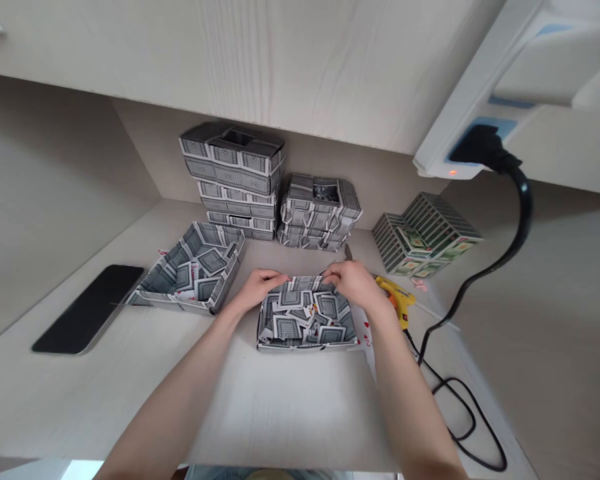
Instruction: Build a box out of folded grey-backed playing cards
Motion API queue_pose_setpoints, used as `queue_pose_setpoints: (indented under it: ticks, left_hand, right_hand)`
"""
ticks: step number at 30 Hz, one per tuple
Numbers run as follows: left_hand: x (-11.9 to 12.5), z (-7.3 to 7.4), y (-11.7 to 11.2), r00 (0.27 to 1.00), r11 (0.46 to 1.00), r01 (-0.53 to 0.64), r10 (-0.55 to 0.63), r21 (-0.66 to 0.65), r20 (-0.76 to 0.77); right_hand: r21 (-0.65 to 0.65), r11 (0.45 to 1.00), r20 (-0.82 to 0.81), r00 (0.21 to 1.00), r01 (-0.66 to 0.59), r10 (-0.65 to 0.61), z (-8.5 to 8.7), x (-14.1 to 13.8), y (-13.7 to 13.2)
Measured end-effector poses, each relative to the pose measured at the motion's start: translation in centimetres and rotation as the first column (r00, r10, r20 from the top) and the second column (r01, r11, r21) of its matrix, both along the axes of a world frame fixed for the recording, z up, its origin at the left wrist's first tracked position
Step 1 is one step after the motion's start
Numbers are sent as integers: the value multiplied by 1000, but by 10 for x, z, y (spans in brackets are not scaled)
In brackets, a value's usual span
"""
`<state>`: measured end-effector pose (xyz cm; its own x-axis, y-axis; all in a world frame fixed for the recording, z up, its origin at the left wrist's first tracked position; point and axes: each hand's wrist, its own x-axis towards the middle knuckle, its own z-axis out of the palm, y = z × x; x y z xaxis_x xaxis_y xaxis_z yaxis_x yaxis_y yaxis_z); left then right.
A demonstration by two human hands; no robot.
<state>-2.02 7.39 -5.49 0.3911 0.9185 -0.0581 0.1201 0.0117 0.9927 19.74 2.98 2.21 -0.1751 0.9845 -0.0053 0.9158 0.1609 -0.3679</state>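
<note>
Both hands are at the tray (307, 347), which sits on the worktop (300, 413) near the centre of the frame. The left hand (264, 285) pinches the far rim toward its left corner between thumb and fingers; the right hand (349, 279) pinches the same rim toward its right corner. Small cut cards (287, 327), mostly grey-backed, lie jumbled inside. Left of centre stands a larger bin (174, 302), also made of cards and holding more loose pieces, with a black phone (87, 310) beside it at the left of the frame. Behind, in the upper middle, are a tall stack (233, 177) of grey boxes and, just to its right, a shorter stack (317, 213). A green-and-white box (425, 233) stands right of them. Near the right forearm lies a yellow tool (399, 297), partly hidden, and a black cable (473, 283) loops down the right side from a white power strip (460, 150) at the upper right.
</note>
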Motion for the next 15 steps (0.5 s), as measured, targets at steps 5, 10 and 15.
queue_pose_setpoints:
  ticks: [5,10,15]
  left_hand:
    - [0,0,0,1000,1000,-7,7,-4,-2]
    - [1,2,-1,1000,1000,-14,14,12,-18]
    - [1,4,-2,1000,1000,4,-3,15,-18]
  right_hand:
    - [-1,1000,-59,998,-24,24,-2,1,0]
    - [-13,1000,-81,997,-7,6,-4,2,2]
    - [-14,1000,-46,999,10,-10,-4,0,3]
